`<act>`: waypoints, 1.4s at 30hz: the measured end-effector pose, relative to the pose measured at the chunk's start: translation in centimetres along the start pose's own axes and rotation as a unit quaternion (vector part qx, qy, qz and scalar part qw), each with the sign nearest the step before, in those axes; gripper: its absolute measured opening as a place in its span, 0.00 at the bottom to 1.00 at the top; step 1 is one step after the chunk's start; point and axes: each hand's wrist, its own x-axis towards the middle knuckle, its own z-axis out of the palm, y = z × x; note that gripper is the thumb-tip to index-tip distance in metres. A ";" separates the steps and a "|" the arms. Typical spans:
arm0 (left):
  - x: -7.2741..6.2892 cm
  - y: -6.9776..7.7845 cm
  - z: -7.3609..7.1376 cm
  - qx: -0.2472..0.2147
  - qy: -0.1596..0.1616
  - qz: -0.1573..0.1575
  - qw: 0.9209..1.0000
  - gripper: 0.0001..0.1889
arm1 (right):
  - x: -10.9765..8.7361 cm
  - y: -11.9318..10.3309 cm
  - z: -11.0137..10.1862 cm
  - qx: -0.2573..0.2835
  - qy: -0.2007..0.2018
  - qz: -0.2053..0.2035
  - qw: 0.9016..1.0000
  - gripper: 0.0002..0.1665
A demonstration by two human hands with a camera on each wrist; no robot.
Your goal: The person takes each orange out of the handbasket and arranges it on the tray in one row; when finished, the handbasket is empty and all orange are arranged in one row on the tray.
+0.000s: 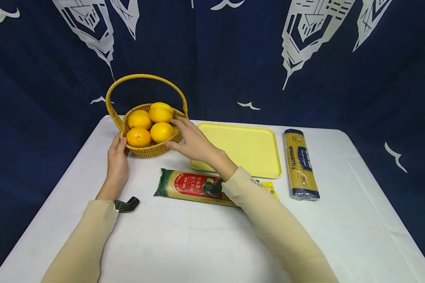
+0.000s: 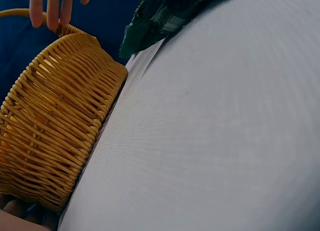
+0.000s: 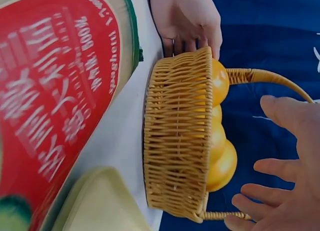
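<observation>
A wicker basket [image 1: 148, 151] with a tall arched handle [image 1: 145, 76] stands at the far left of the table. Several oranges [image 1: 139, 137] fill it to the rim. My left hand [image 1: 117, 161] touches the basket's left end, its thumb by the rim; the other fingers are partly hidden by the basket's side. Over the right rim hovers my right hand [image 1: 194, 143], fingers spread beside the oranges [image 3: 222, 166] with nothing gripped. In the right wrist view, those fingers [image 3: 270, 193] stand apart from the fruit. Woven side [image 2: 60, 111] of the basket fills the left wrist view's left.
A red and green spaghetti pack [image 1: 191, 186] lies in front of the basket, partly under the right forearm. Behind it is a pale yellow tray [image 1: 241, 153]. A yellow packet [image 1: 270, 189] peeks out by the sleeve. Another spaghetti pack [image 1: 299, 165] lies farther right.
</observation>
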 end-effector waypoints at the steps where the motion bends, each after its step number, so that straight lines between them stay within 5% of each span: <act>1: 0.0 0.0 0.0 0.000 0.000 0.001 1.000 0.30 | 0.4 -0.1 0.2 0.002 0.006 -0.003 1.000 0.46; 8: 0.1 0.1 -0.1 0.040 -0.001 -0.009 0.999 0.32 | 3.0 -0.4 1.2 0.000 0.010 0.019 1.000 0.42; 17: -0.1 0.0 -0.2 0.023 0.012 -0.009 1.000 0.31 | 5.6 -0.7 2.5 -0.018 0.023 0.066 0.997 0.42; 24: -0.1 0.0 0.0 0.019 0.011 -0.002 1.000 0.31 | 6.9 -1.4 3.8 -0.053 0.027 0.135 0.989 0.57; 28: -0.2 -0.2 0.1 0.014 0.013 0.001 1.000 0.31 | 7.2 -1.6 4.4 -0.057 0.039 0.161 0.985 0.57; 42: -0.4 0.0 0.3 0.007 0.023 0.000 1.000 0.30 | 7.3 -1.0 5.0 -0.045 0.075 0.140 0.986 0.49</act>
